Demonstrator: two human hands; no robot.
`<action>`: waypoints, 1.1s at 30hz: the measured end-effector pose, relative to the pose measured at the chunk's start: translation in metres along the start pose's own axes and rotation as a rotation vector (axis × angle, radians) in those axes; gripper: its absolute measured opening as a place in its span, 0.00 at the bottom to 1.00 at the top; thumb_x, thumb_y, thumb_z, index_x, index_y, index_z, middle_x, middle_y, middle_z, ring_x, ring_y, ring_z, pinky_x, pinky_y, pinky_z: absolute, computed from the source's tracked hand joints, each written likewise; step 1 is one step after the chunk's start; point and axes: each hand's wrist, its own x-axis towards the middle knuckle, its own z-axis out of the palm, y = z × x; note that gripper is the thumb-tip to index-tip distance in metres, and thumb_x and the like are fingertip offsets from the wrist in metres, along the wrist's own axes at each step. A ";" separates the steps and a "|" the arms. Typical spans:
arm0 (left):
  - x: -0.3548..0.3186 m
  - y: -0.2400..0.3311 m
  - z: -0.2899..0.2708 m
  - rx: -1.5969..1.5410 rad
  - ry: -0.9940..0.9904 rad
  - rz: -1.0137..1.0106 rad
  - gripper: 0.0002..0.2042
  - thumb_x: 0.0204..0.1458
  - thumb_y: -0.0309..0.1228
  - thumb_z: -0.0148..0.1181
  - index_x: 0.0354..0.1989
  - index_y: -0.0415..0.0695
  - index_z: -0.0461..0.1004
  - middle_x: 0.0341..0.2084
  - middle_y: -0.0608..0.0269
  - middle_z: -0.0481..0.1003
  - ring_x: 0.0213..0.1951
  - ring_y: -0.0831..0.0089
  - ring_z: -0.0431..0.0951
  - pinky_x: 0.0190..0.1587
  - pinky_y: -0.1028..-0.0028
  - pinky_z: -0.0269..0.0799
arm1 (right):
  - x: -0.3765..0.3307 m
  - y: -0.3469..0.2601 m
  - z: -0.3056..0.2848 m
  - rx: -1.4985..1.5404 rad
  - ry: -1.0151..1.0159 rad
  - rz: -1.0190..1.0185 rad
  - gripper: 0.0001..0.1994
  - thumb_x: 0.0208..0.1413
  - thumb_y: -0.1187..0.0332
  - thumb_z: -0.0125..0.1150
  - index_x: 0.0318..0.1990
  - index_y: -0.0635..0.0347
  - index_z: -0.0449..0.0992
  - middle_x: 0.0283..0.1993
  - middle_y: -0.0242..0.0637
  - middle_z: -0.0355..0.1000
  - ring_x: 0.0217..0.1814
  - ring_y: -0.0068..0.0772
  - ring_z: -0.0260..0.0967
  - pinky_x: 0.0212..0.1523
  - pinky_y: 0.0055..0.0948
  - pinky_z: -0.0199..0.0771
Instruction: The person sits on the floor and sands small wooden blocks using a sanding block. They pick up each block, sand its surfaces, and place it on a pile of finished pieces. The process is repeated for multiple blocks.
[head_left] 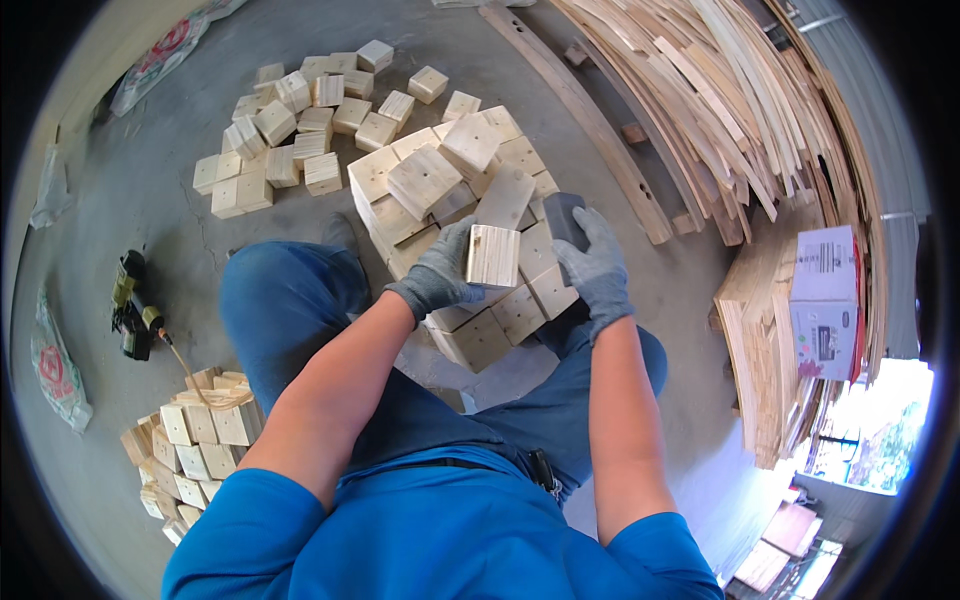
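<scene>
A pale wooden block (493, 256) is gripped in my gloved left hand (441, 268), its striped end grain facing up. My gloved right hand (598, 262) is closed round a dark grey rectangular block (566, 222) that looks like a sanding sponge, held a little to the right of the wood and apart from it. Both hands are above a squarish stack of wooden blocks (478, 340) between my knees. Loose blocks (424, 181) lie on top of that stack, towards its far side. The left fingertips are partly hidden by the wooden block.
Loose wooden blocks (275, 122) are scattered far left. Another block pile (200, 420) sits near left, with a hose over it leading to a green-and-black power tool (130, 305). Long boards (700, 90), a beam (590, 120) and a carton (824, 300) are on the right.
</scene>
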 end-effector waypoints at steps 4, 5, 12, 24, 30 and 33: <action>-0.006 0.035 -0.013 0.104 -0.043 -0.039 0.70 0.31 0.46 0.88 0.83 0.42 0.46 0.75 0.41 0.58 0.77 0.47 0.60 0.80 0.60 0.59 | -0.044 0.040 -0.031 0.331 0.041 0.168 0.32 0.58 0.65 0.77 0.69 0.65 0.75 0.71 0.52 0.74 0.71 0.46 0.73 0.73 0.37 0.70; -0.006 0.041 -0.016 0.150 -0.042 -0.010 0.70 0.31 0.46 0.88 0.83 0.42 0.46 0.75 0.41 0.58 0.77 0.47 0.60 0.80 0.60 0.58 | -0.056 0.041 -0.032 0.474 0.038 0.239 0.32 0.59 0.66 0.77 0.70 0.66 0.75 0.69 0.50 0.76 0.68 0.43 0.74 0.71 0.36 0.71; 0.001 0.078 -0.023 0.350 -0.055 0.022 0.62 0.33 0.44 0.87 0.78 0.40 0.56 0.72 0.41 0.61 0.74 0.46 0.63 0.77 0.58 0.64 | -0.131 0.030 0.019 0.857 -0.025 0.400 0.33 0.61 0.64 0.76 0.71 0.69 0.73 0.62 0.48 0.79 0.63 0.34 0.77 0.63 0.30 0.77; 0.019 0.092 -0.017 0.605 -0.127 0.055 0.55 0.32 0.43 0.86 0.73 0.43 0.62 0.65 0.41 0.68 0.64 0.39 0.72 0.67 0.52 0.73 | -0.127 0.042 0.018 0.862 -0.005 0.505 0.33 0.60 0.65 0.77 0.71 0.70 0.73 0.55 0.43 0.81 0.50 0.27 0.78 0.53 0.26 0.79; 0.016 0.066 -0.007 0.566 0.102 0.404 0.51 0.36 0.32 0.83 0.73 0.45 0.60 0.65 0.43 0.66 0.66 0.39 0.68 0.70 0.49 0.68 | -0.126 0.034 0.015 0.954 0.022 0.553 0.32 0.58 0.64 0.80 0.67 0.69 0.77 0.57 0.45 0.83 0.52 0.28 0.80 0.53 0.29 0.82; 0.006 0.064 0.001 0.647 0.157 0.457 0.53 0.35 0.30 0.83 0.74 0.46 0.58 0.67 0.43 0.64 0.67 0.39 0.67 0.71 0.50 0.68 | -0.124 0.033 0.015 0.902 0.030 0.561 0.31 0.58 0.65 0.80 0.67 0.68 0.77 0.56 0.45 0.83 0.50 0.27 0.80 0.52 0.28 0.82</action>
